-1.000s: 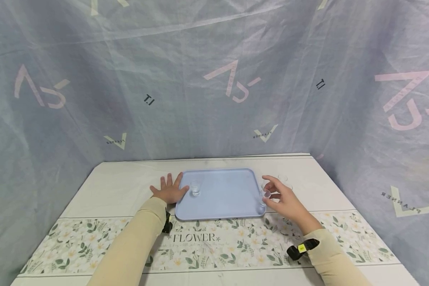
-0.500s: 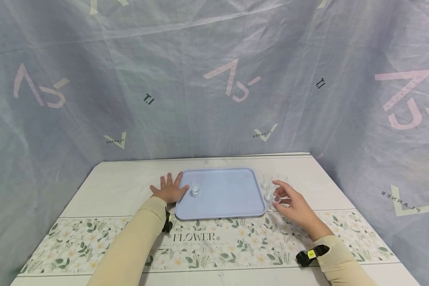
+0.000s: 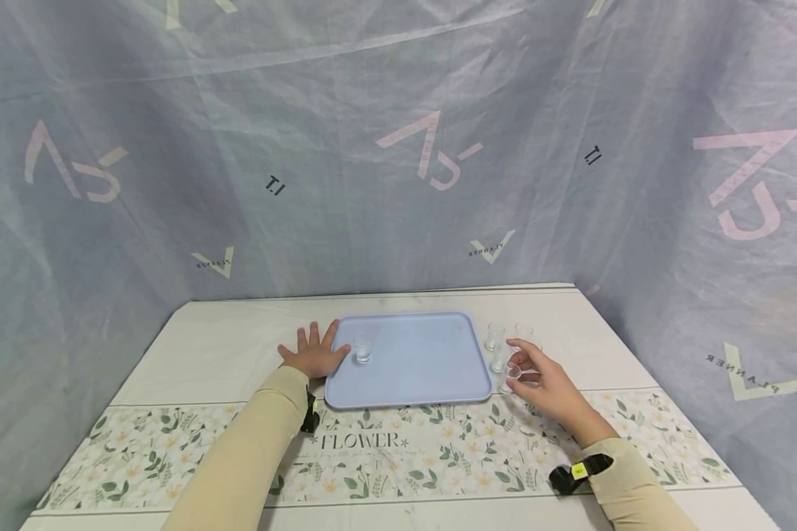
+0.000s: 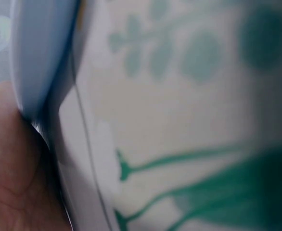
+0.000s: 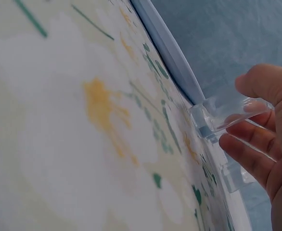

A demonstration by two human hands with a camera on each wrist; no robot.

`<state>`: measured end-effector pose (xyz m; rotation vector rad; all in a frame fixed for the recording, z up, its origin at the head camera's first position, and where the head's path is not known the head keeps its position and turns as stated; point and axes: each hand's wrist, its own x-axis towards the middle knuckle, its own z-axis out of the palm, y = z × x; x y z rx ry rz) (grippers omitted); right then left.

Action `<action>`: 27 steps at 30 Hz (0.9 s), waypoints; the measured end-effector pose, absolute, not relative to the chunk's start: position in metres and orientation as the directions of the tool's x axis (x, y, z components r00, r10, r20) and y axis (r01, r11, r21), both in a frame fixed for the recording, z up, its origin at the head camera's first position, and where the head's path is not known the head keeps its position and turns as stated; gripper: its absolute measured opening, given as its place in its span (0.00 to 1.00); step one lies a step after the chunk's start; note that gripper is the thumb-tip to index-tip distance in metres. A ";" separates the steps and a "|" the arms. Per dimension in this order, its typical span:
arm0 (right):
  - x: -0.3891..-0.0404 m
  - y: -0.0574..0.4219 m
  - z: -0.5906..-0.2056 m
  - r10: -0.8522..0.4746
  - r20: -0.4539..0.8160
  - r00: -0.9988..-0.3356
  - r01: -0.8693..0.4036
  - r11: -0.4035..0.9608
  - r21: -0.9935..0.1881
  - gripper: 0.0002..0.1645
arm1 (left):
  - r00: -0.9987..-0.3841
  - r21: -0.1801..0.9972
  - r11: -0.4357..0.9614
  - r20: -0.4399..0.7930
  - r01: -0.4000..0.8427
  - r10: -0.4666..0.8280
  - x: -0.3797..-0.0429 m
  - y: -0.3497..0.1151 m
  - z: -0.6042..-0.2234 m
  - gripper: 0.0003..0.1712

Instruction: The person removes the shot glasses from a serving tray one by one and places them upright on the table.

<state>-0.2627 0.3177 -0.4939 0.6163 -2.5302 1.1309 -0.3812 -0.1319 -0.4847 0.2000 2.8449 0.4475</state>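
My right hand holds a small clear shot glass just off the right side of a light blue tray. In the right wrist view, thumb and fingers surround that upright glass, whose base is at the tablecloth near the tray's rim. My left hand rests at the tray's left edge, fingers spread and thumb over the rim. Another clear shot glass stands on the tray beside this thumb. The left wrist view catches only part of the left hand against the tray edge.
More clear glasses stand right of the tray, among them a back one, one farther right and one by the held glass. My right fingers partly hide the group. A floral band crosses the tablecloth; a grey curtain hangs behind.
My right hand has carried its shot glass from over the tray's right edge rightward to the tablecloth beside the other glasses. It has barely moved in the last half second. The left hand stays put.
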 end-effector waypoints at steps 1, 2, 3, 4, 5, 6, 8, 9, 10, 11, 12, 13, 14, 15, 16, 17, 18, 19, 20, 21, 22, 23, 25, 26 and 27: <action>-0.263 0.318 -0.494 -0.260 0.429 -0.865 -0.493 0.602 -0.628 0.44 | -0.958 0.316 0.944 -0.227 0.095 0.172 -0.382 -0.132 -0.485 0.45; -0.263 0.318 -0.495 -0.261 0.424 -0.867 -0.490 0.604 -0.629 0.44 | -0.959 0.316 0.944 -0.227 0.094 0.171 -0.382 -0.132 -0.486 0.45; -0.263 0.318 -0.495 -0.261 0.420 -0.869 -0.486 0.607 -0.628 0.44 | -0.959 0.314 0.945 -0.226 0.094 0.171 -0.383 -0.132 -0.487 0.45; -0.262 0.318 -0.494 -0.260 0.416 -0.872 -0.482 0.610 -0.629 0.44 | -0.959 0.313 0.945 -0.227 0.094 0.170 -0.383 -0.132 -0.487 0.45; -0.262 0.317 -0.494 -0.260 0.414 -0.872 -0.481 0.609 -0.630 0.44 | -0.959 0.315 0.944 -0.227 0.093 0.171 -0.383 -0.132 -0.487 0.45; -0.262 0.317 -0.494 -0.261 0.412 -0.873 -0.480 0.610 -0.631 0.44 | -0.958 0.317 0.944 -0.229 0.093 0.171 -0.383 -0.132 -0.488 0.45; -0.261 0.316 -0.493 -0.265 0.415 -0.870 -0.485 0.604 -0.633 0.44 | -0.958 0.317 0.944 -0.231 0.091 0.170 -0.383 -0.132 -0.487 0.45; -0.261 0.316 -0.493 -0.268 0.418 -0.868 -0.489 0.602 -0.631 0.44 | -0.958 0.318 0.944 -0.232 0.091 0.171 -0.383 -0.132 -0.487 0.45; -0.260 0.315 -0.493 -0.269 0.418 -0.867 -0.491 0.601 -0.631 0.44 | -0.957 0.319 0.943 -0.233 0.091 0.171 -0.383 -0.132 -0.487 0.45; -0.260 0.315 -0.493 -0.271 0.421 -0.866 -0.494 0.599 -0.630 0.44 | -0.957 0.320 0.943 -0.234 0.091 0.172 -0.383 -0.132 -0.487 0.45; -0.260 0.315 -0.493 -0.272 0.421 -0.865 -0.495 0.601 -0.628 0.44 | -0.957 0.317 0.944 -0.236 0.090 0.171 -0.383 -0.132 -0.487 0.45; -0.260 0.315 -0.493 -0.273 0.422 -0.865 -0.495 0.603 -0.625 0.44 | -0.956 0.317 0.944 -0.238 0.089 0.171 -0.383 -0.132 -0.487 0.45; -0.260 0.315 -0.493 -0.274 0.420 -0.865 -0.494 0.605 -0.624 0.44 | -0.955 0.315 0.945 -0.241 0.089 0.170 -0.384 -0.132 -0.487 0.45; -0.260 0.315 -0.493 -0.277 0.416 -0.866 -0.493 0.605 -0.625 0.45 | -0.955 0.315 0.945 -0.243 0.088 0.170 -0.384 -0.132 -0.487 0.45; -0.260 0.315 -0.492 -0.281 0.408 -0.869 -0.491 0.604 -0.628 0.45 | -0.954 0.314 0.946 -0.246 0.086 0.169 -0.383 -0.132 -0.487 0.45; -0.260 0.316 -0.492 -0.288 0.398 -0.871 -0.488 0.603 -0.631 0.46 | -0.954 0.315 0.945 -0.246 0.087 0.170 -0.383 -0.132 -0.487 0.45; -0.260 0.317 -0.491 -0.296 0.388 -0.873 -0.485 0.604 -0.632 0.46 | -0.954 0.317 0.944 -0.246 0.086 0.169 -0.383 -0.132 -0.488 0.45; -0.260 0.318 -0.491 -0.302 0.380 -0.875 -0.483 0.607 -0.631 0.47 | -0.955 0.320 0.944 -0.245 0.086 0.170 -0.383 -0.132 -0.487 0.45; -0.259 0.318 -0.489 -0.307 0.373 -0.875 -0.482 0.608 -0.630 0.47 | -0.955 0.320 0.944 -0.244 0.086 0.170 -0.382 -0.132 -0.487 0.45; -0.259 0.320 -0.488 -0.312 0.367 -0.876 -0.481 0.609 -0.630 0.47 | -0.955 0.322 0.943 -0.243 0.087 0.171 -0.382 -0.132 -0.487 0.45; -0.259 0.321 -0.486 -0.314 0.368 -0.875 -0.483 0.612 -0.626 0.47 | -0.955 0.324 0.942 -0.241 0.087 0.171 -0.382 -0.132 -0.487 0.45; -0.260 0.322 -0.484 -0.313 0.375 -0.872 -0.487 0.616 -0.619 0.47 | -0.956 0.326 0.941 -0.239 0.088 0.172 -0.382 -0.132 -0.487 0.45; -0.261 0.324 -0.480 -0.307 0.408 -0.860 -0.505 0.627 -0.593 0.47 | -0.955 0.321 0.943 -0.244 0.085 0.169 -0.382 -0.132 -0.487 0.45; -0.262 0.325 -0.478 -0.303 0.426 -0.853 -0.515 0.628 -0.584 0.47 | -0.955 0.322 0.943 -0.244 0.084 0.169 -0.382 -0.132 -0.486 0.45; -0.263 0.326 -0.475 -0.298 0.442 -0.846 -0.522 0.633 -0.573 0.47 | -0.955 0.320 0.944 -0.246 0.084 0.168 -0.382 -0.132 -0.486 0.45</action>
